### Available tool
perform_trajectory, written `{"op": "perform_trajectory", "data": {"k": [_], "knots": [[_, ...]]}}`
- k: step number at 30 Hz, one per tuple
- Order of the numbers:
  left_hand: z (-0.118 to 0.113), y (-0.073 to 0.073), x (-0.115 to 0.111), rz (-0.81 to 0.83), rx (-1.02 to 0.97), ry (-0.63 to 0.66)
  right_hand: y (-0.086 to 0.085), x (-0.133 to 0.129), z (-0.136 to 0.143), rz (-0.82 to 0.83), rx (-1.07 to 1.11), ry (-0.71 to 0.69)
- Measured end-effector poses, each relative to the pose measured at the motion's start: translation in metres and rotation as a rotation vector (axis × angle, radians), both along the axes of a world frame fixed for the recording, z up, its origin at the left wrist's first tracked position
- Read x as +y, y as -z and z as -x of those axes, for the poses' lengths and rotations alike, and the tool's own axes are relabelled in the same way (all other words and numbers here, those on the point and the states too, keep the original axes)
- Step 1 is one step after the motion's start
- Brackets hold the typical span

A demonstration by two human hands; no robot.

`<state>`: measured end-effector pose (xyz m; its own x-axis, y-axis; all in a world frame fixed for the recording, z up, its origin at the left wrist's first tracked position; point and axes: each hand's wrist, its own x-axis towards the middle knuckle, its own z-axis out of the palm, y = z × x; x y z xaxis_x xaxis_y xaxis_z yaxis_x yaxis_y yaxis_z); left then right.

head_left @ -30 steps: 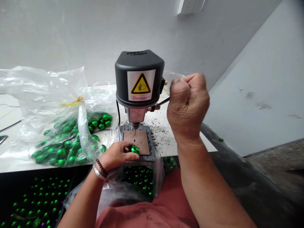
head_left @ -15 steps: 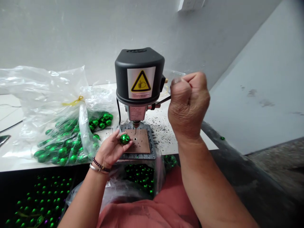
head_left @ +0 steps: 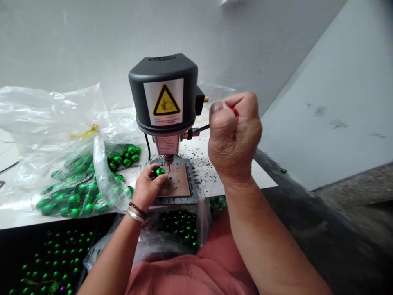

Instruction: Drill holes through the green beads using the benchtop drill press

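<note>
A shiny green ball (head_left: 159, 171) is held between the fingers and thumb of my left hand (head_left: 149, 182), just left of the drill bit. The black drill press (head_left: 162, 98) carries a yellow warning label. Below its bit lies a brown board (head_left: 179, 186) with a small hole, on the grey base (head_left: 193, 192). My right hand (head_left: 235, 137) is closed in a fist round the end of the press's lever (head_left: 202, 128); a bit of red shows between the fingers.
At the left, a clear plastic bag (head_left: 102, 164) tied with yellow holds many green balls. Dark shavings (head_left: 202, 164) are scattered on the white table (head_left: 260, 182). More green balls lie in a dark container (head_left: 39, 246) below, and one ball (head_left: 283, 171) is on the floor.
My left hand has turned over from palm up, now pinching the ball nearer the drill bit. My right hand stays on the lever. The view has shifted slightly.
</note>
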<state>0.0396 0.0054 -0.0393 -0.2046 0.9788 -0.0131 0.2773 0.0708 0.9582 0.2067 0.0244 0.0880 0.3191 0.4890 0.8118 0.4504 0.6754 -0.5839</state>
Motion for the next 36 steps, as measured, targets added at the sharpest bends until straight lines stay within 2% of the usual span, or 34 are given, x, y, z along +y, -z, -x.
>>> {"op": "perform_trajectory", "data": {"k": [3,8,12,15,18,23,28,31,36], "knots": [[-0.004,0.005,0.004,-0.040,0.231,0.013,0.000,-0.002,0.000,-0.023,-0.022,0.036],[-0.011,0.013,0.007,-0.099,0.414,0.064,-0.007,0.003,-0.001,-0.010,-0.046,0.082],[-0.014,0.017,0.010,-0.159,0.486,0.075,-0.017,0.014,-0.002,0.035,-0.047,0.069],[-0.015,0.018,0.010,-0.147,0.481,0.080,-0.023,0.020,-0.003,0.060,-0.019,0.050],[-0.013,0.020,0.009,-0.159,0.483,0.099,-0.025,0.022,-0.004,0.071,-0.015,0.021],[-0.006,0.025,0.000,-0.294,0.609,0.168,-0.023,0.021,-0.004,0.083,-0.028,-0.006],[-0.003,0.019,-0.011,-0.186,0.755,0.160,-0.022,0.020,-0.003,0.074,-0.002,-0.030],[-0.001,0.013,-0.013,-0.138,0.702,0.139,-0.021,0.018,-0.003,0.090,-0.002,-0.019],[0.001,0.012,-0.008,-0.148,0.420,0.123,-0.020,0.016,-0.002,0.084,-0.003,-0.011]]}}
